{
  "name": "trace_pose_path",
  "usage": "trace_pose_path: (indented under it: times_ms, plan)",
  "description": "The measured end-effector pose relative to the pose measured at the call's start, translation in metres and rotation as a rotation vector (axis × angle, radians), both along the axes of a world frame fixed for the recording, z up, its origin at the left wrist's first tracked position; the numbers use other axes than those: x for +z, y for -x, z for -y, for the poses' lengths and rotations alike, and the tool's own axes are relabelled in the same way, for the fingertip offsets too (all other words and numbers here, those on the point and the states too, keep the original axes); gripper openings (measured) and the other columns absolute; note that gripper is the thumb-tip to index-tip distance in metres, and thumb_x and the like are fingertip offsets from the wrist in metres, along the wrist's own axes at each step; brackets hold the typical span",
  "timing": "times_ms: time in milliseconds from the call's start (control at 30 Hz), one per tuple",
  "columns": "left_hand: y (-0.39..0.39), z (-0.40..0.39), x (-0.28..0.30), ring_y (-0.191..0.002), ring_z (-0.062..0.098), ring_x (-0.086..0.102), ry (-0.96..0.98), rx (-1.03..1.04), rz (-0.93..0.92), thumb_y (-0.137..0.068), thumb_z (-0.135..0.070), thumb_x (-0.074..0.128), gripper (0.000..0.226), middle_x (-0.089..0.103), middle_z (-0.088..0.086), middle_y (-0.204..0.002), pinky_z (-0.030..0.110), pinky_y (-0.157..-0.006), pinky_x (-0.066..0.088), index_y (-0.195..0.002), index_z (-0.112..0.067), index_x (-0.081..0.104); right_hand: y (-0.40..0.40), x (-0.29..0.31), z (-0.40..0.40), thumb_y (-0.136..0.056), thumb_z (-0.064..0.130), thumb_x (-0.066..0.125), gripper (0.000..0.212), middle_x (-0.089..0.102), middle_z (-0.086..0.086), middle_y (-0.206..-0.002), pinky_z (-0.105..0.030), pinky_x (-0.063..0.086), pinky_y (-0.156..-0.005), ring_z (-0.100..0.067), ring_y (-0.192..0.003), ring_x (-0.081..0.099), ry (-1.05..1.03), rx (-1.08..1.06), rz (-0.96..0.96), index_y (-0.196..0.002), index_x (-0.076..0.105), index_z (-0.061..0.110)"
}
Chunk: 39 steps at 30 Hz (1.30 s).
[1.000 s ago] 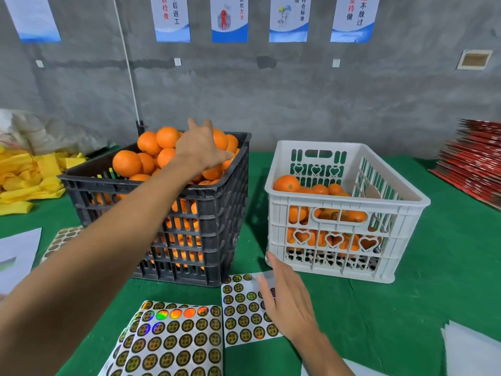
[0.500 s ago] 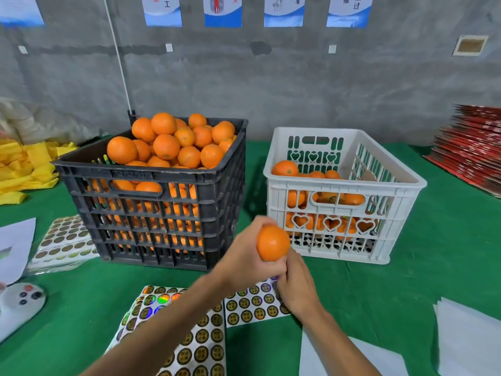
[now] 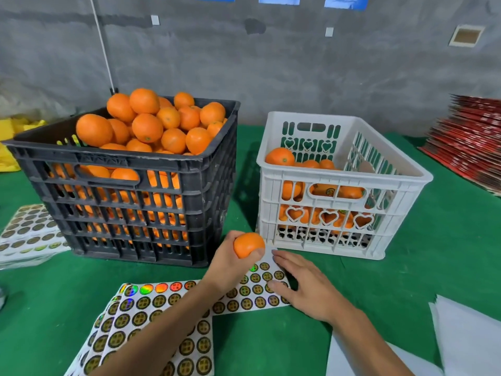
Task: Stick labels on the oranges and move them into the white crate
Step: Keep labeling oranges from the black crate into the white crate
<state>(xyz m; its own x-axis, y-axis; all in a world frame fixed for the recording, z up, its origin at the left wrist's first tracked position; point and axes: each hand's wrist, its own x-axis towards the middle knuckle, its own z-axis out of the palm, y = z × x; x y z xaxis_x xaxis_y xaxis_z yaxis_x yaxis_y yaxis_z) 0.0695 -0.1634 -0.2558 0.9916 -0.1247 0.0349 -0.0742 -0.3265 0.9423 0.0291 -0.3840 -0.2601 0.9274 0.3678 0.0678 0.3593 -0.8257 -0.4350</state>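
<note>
The full crate [image 3: 130, 191] stands left of the slotted crate [image 3: 339, 213] (both hold oranges), label sheets [image 3: 252, 291] lying before them on the table [image 3: 406, 267].

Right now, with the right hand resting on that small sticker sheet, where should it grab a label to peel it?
Probably a sticker along the small sheet's far edge, nearest the right hand's fingertips. Come from above and lift the rim with a nail. The sheet lies flat on the cloth, so only an edge can be pinched. The left hand holds the orange.
</note>
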Motion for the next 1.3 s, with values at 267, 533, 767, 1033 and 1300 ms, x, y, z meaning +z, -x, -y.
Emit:
trace_pose_path:
  times_ms: [267, 533, 767, 1033, 1300]
  plan:
    - [-0.005, -0.004, 0.0, -0.083, 0.008, 0.075, 0.197, 0.08, -0.07, -0.076, -0.056, 0.08, 0.048, 0.074, 0.001, -0.101, 0.025, -0.078, 0.055, -0.111, -0.033, 0.056, -0.004, -0.008, 0.004, -0.09, 0.072, 0.049, 0.068, 0.037, 0.027, -0.156, -0.032, 0.022, -0.123, 0.001, -0.145, 0.03, -0.08, -0.061, 0.036, -0.144, 0.057, 0.032]
    - [0.0, 0.0, 0.001, -0.084, 0.004, 0.07, 0.062, 0.08, -0.004, -0.083, -0.048, 0.082, 0.043, 0.068, -0.008, -0.103, 0.012, -0.065, 0.048, -0.11, -0.037, 0.051, 0.002, -0.009, 0.001, -0.094, 0.054, 0.063, 0.032, 0.06, 0.026, -0.133, -0.033, 0.039, -0.111, 0.008, -0.122, 0.048, -0.117, -0.032, 0.212, -0.116, 0.075, 0.034]
    - [0.003, 0.0, 0.002, -0.079, 0.0, 0.072, 0.096, 0.066, -0.008, -0.083, -0.044, 0.083, 0.043, 0.07, -0.004, -0.104, 0.012, -0.062, 0.053, -0.111, -0.035, 0.051, 0.002, -0.006, 0.003, -0.094, 0.07, 0.044, 0.071, 0.038, 0.017, -0.158, -0.026, 0.016, -0.12, -0.005, -0.146, 0.03, -0.026, -0.103, 0.132, -0.149, 0.052, 0.027]
    - [0.007, -0.002, 0.006, -0.082, 0.004, 0.073, 0.164, 0.069, -0.018, -0.084, -0.043, 0.081, 0.041, 0.072, -0.001, -0.104, 0.015, -0.067, 0.053, -0.114, -0.033, 0.054, 0.004, -0.002, -0.006, -0.099, 0.053, 0.058, 0.045, 0.059, 0.017, -0.141, -0.032, 0.035, -0.113, -0.005, -0.129, 0.048, 0.004, -0.139, 0.249, -0.135, 0.066, 0.027]
    - [0.005, -0.002, 0.004, -0.088, 0.017, 0.075, 0.147, 0.062, -0.019, -0.086, -0.041, 0.082, 0.042, 0.073, 0.004, -0.105, 0.035, -0.084, 0.061, -0.114, -0.03, 0.053, 0.006, 0.001, -0.008, -0.098, 0.044, 0.064, 0.031, 0.067, 0.018, -0.125, -0.033, 0.043, -0.105, -0.002, -0.115, 0.052, -0.054, -0.132, 0.277, -0.122, 0.071, 0.027]
